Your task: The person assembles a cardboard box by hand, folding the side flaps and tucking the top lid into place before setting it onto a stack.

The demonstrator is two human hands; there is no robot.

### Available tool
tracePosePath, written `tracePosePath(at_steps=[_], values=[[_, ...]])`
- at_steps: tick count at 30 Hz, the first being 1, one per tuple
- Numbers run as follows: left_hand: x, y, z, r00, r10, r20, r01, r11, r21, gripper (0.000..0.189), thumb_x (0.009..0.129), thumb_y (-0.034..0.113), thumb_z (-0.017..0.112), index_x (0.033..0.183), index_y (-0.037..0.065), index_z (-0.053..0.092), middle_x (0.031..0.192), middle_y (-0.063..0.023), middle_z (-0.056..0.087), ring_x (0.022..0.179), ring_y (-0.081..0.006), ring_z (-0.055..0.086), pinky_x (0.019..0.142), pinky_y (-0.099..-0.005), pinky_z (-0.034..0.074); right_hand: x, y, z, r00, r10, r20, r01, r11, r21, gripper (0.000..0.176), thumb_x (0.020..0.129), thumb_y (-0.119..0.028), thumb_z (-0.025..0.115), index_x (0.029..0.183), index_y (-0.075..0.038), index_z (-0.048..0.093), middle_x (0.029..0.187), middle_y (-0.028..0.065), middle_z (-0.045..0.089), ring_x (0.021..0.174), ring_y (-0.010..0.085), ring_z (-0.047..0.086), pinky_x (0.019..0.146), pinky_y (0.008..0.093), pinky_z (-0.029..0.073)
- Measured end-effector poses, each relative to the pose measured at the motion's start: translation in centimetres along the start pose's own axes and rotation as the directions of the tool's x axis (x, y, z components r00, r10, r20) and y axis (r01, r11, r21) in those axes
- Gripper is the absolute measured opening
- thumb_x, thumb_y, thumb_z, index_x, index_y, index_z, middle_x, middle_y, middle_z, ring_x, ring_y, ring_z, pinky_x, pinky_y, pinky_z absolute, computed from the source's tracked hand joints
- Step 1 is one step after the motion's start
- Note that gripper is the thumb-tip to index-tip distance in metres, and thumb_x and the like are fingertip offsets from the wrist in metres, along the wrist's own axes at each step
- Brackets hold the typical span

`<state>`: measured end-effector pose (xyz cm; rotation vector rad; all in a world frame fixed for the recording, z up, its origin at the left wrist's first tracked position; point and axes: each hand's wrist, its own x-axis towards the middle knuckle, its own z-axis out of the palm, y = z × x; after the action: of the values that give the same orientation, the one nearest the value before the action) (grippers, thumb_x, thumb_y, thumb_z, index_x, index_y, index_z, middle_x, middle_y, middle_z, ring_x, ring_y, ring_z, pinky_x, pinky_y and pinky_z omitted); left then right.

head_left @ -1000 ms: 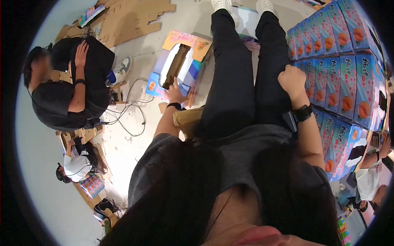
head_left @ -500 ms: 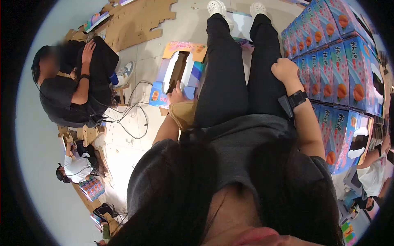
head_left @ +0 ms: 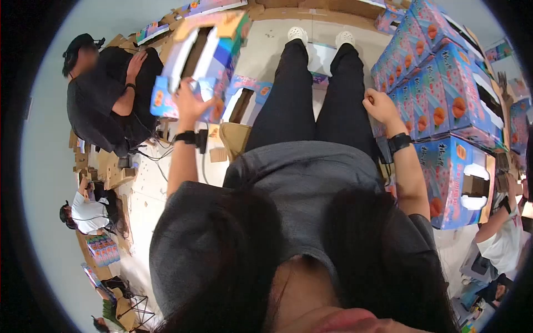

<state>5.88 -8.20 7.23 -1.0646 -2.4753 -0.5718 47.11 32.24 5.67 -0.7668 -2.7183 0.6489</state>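
My left hand [head_left: 191, 102] grips the near end of a colourful cardboard gift box [head_left: 225, 55], its thumb spread along the printed end. The box is raised and tilted, with a long slot in its white and purple top. Below and right of it lies another slotted box [head_left: 260, 91], partly hidden by my left leg. My right hand [head_left: 382, 106] is a closed fist beside my right thigh, near the stacked boxes, and nothing shows in it. Both wrists wear black straps.
Blue and pink peach-printed boxes [head_left: 438, 111] stand stacked close on my right. A seated person in black [head_left: 102, 97] is at my left, near cables [head_left: 158, 152] on the floor. More people work farther off on both sides. Cardboard [head_left: 338, 16] lies along the far edge.
My left hand has lifted the gift box from beside my left leg and swung it left and forward, uncovering another box. My right hand stays a fist near my thigh.
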Motion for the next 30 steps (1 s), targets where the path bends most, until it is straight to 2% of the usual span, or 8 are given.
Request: tracePosePath(at_steps=[5,9,14,17,21,22,27,30], values=[[4.9,9.1,-9.6,0.903,0.323,-0.285,-0.342,0.939,-0.02,0.101,0.056,0.058,0.082,0.134,0.004,0.049,0.123,-0.0149,0.061,0.114,-0.0289,0.059,0.109,-0.0487,0.028,-3.7,-2.8,-3.4,0.908,-0.092,-0.408,0.124,0.991,0.054,0.012,0.081,-0.017,0.066,0.086,-0.006,0.067,0.064,0.0122,0.061,0.059,0.0305,0.062,0.056,0.0398,0.048],[4.6,15.2,-12.1,0.831,0.469,-0.3,-0.494,0.869,-0.01,0.108,0.056,0.057,0.081,0.143,0.005,0.044,0.122,-0.0128,0.061,0.114,-0.0275,0.059,0.113,-0.0473,0.025,-7.7,-4.8,-5.9,0.765,-0.243,-0.597,0.24,0.967,-0.087,0.006,0.078,-0.011,0.067,0.083,-0.008,0.067,0.059,0.0082,0.053,0.055,0.0273,0.055,0.056,0.0366,0.045],[3.0,18.9,-10.2,0.734,0.666,-0.135,-0.678,0.703,-0.216,0.104,0.055,0.058,0.081,0.139,0.007,0.049,0.113,-0.0113,0.057,0.112,-0.0273,0.057,0.111,-0.0482,0.026,-12.7,-6.5,-8.4,0.611,-0.444,-0.656,0.314,0.896,-0.314,0.01,0.073,-0.003,0.066,0.081,-0.009,0.067,0.059,0.0025,0.051,0.055,0.0223,0.051,0.064,0.0371,0.043],[2.6,19.8,-8.4,0.633,0.774,-0.018,-0.754,0.612,-0.24,0.096,0.055,0.053,0.081,0.134,0.007,0.051,0.113,-0.0111,0.056,0.112,-0.0286,0.055,0.112,-0.0479,0.026,-13.8,-6.9,-10.4,0.548,-0.381,-0.745,0.208,0.924,-0.32,0.012,0.072,-0.001,0.064,0.082,-0.007,0.067,0.059,0.0019,0.05,0.055,0.021,0.05,0.067,0.0361,0.042],[2.8,21.0,-7.5,0.477,0.871,0.118,-0.82,0.49,-0.295,0.092,0.054,0.049,0.081,0.13,0.008,0.052,0.111,-0.0105,0.055,0.113,-0.0287,0.054,0.113,-0.0477,0.027,-13.7,-7.4,-11.4,0.578,-0.363,-0.731,0.146,0.927,-0.344,0.012,0.072,-0.001,0.063,0.083,-0.005,0.067,0.064,0.0055,0.054,0.06,0.0244,0.052,0.069,0.038,0.041],[2.8,21.0,-7.1,0.454,0.879,0.145,-0.821,0.476,-0.316,0.09,0.054,0.049,0.081,0.128,0.008,0.052,0.109,-0.0106,0.054,0.112,-0.0289,0.054,0.114,-0.0481,0.026,-13.3,-8.2,-11.4,0.593,-0.387,-0.706,0.206,0.921,-0.331,0.017,0.073,-0.002,0.063,0.089,-0.004,0.068,0.075,0.0093,0.061,0.071,0.0291,0.058,0.074,0.0415,0.044],[3.5,20.9,-6.7,0.459,0.884,0.089,-0.82,0.46,-0.34,0.088,0.056,0.049,0.08,0.127,0.006,0.051,0.11,-0.0117,0.055,0.111,-0.0297,0.054,0.115,-0.049,0.026,-7.2,-11.2,-8.5,0.705,-0.441,-0.556,0.369,0.897,-0.243,0.029,0.08,-0.012,0.068,0.107,-0.003,0.064,0.106,0.014,0.067,0.101,0.0359,0.062,0.089,0.0465,0.046],[3.8,20.6,-6.5,0.444,0.887,0.122,-0.816,0.457,-0.353,0.09,0.057,0.052,0.08,0.128,0.005,0.051,0.111,-0.0126,0.055,0.112,-0.0305,0.055,0.115,-0.0501,0.026,-3.1,-11.3,-8.0,0.652,-0.583,-0.485,0.441,0.812,-0.383,0.034,0.084,-0.024,0.069,0.111,-0.003,0.063,0.103,0.0158,0.066,0.099,0.0369,0.061,0.087,0.0474,0.045]])
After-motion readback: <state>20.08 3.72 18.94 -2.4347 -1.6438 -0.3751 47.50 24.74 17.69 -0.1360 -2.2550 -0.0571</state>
